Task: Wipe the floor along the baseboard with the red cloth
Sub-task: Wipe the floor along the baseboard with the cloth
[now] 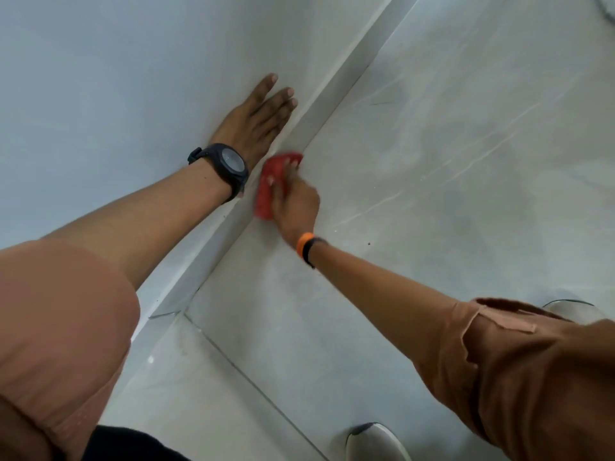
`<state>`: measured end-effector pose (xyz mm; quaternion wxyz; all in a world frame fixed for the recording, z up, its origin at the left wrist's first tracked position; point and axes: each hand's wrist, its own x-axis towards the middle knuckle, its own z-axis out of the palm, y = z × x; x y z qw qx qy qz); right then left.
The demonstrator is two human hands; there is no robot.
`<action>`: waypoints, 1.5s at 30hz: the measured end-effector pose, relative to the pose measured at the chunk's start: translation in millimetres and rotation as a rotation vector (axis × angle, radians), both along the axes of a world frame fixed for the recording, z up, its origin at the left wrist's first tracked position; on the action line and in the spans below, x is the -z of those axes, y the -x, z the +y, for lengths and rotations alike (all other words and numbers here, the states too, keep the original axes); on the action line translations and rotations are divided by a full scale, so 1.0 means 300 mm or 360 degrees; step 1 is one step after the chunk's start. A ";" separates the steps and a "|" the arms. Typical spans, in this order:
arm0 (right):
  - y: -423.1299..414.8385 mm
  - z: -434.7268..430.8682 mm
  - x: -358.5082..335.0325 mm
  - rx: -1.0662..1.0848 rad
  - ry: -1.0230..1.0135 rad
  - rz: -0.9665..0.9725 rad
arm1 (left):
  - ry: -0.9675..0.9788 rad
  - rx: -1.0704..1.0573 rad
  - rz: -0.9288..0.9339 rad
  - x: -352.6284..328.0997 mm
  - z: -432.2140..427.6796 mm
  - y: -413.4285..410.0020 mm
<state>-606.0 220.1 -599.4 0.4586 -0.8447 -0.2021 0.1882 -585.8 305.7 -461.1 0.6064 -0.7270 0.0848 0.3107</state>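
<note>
A: How many hands? 
B: Two; the left hand [258, 119] flat on the wall, the right hand [294, 202] on one red cloth [271, 184].

A: Anything on the wrists? 
B: One black watch [226, 166] on the left; one orange band [307, 246] on the right.

A: Sleeves? 
B: Two, both brownish.

A: Shoes? 
B: Two; one white shoe [376, 442] at the bottom edge, the other shoe [572, 309] half hidden behind the right sleeve.

A: Baseboards? 
B: One baseboard [319, 108]; one grout line [253, 371] crosses the floor tiles.

- Black round-faced watch [229, 168] on the left wrist.
- Orange-and-black band [307, 246] on the right wrist.
- Brownish-orange sleeves [532, 377], pushed up.
- Possibly pale shoes [376, 442], blurred.
</note>
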 end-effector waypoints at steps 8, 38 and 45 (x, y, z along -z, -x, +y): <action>-0.037 -0.071 0.104 -0.1076 0.0526 -0.1046 | 0.0010 -0.0052 0.0018 0.000 -0.002 0.001; -0.397 -0.045 0.062 -0.0464 0.0424 -0.0944 | -0.0021 -0.0094 -0.0012 0.016 0.015 -0.004; 0.084 -0.103 0.031 -0.1353 0.0206 -0.0850 | 0.0005 -0.0090 -0.0005 0.004 -0.003 -0.009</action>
